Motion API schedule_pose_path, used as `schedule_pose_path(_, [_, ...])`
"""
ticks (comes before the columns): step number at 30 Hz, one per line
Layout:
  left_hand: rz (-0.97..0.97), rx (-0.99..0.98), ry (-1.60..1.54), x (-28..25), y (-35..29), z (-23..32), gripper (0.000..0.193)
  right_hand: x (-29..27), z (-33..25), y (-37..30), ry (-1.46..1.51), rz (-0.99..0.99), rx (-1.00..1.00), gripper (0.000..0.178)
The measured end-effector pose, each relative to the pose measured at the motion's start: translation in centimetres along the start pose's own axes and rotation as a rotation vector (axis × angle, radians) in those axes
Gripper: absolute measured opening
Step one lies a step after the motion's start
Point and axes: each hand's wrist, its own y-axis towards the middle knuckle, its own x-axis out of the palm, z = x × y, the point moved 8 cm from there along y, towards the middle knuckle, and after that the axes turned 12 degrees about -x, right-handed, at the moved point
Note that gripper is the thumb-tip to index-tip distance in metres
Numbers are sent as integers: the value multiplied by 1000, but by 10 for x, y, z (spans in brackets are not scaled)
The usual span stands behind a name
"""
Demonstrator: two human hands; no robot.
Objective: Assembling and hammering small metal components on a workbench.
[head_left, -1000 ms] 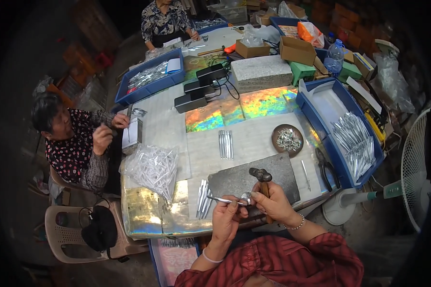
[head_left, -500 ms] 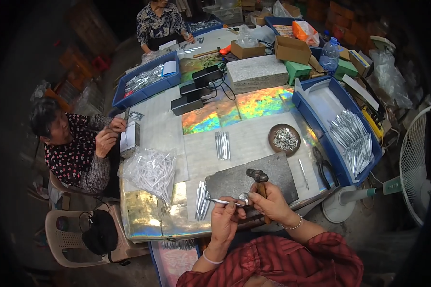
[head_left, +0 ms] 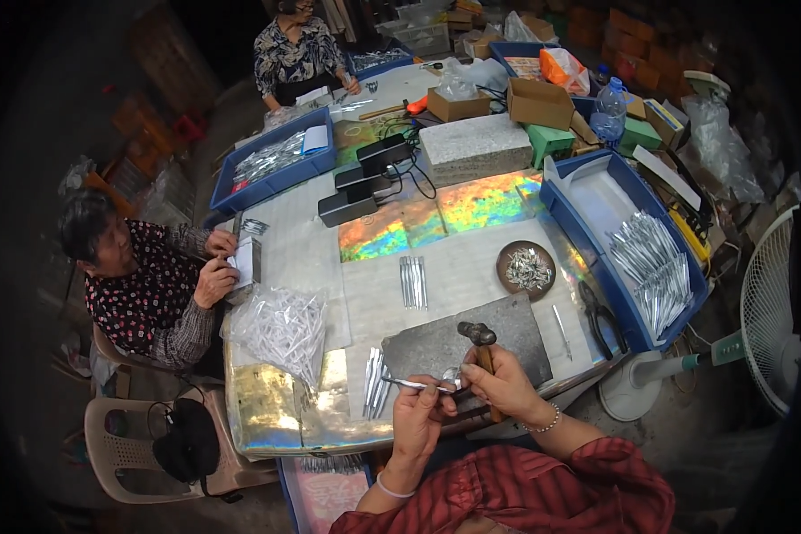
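My left hand point(head_left: 418, 420) pinches a slim silver rod point(head_left: 404, 383) that points left. Its right end meets a small shiny piece point(head_left: 451, 375) at the fingertips of my right hand point(head_left: 505, 384); the exact shape of that piece is too small to tell. My right hand is also closed round the wooden handle of a hammer point(head_left: 477, 333), head up. Both hands are over the near edge of a dark flat slab point(head_left: 507, 331). Left of the slab lie several silver rods point(head_left: 374, 378), and beyond it a neat row of similar rods point(head_left: 413, 283).
A brown bowl point(head_left: 501, 271) of small silver parts, a pointed tool point(head_left: 562, 331) and pliers point(head_left: 599, 320) lie right. A blue tray point(head_left: 556, 191) holds many rods. A bag of white strips point(head_left: 280, 334) sits left, near a co-worker point(head_left: 142, 294). Stone block point(head_left: 476, 147), fan point(head_left: 770, 311).
My hands keep the same hold on the rod and hammer, with only a slight shift. The co-worker at left has brought both hands lower and closer together at a small box.
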Motion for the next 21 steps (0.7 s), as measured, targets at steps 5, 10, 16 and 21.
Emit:
schedule_pose_path(5, [0,-6,-12,1,2,1,13,1,-5,2,17,11,-14,13])
schedule_pose_path(10, [11,11,-9,3,0,5,13,2,-8,0,-21,25,-37,14])
schedule_pose_path(16, [33,24,14,2,-5,3,13,-1,0,-6,-13,9,-20,13])
schedule_pose_path(21, [52,7,20,2,-4,4,12,1,-1,-3,40,28,8,13])
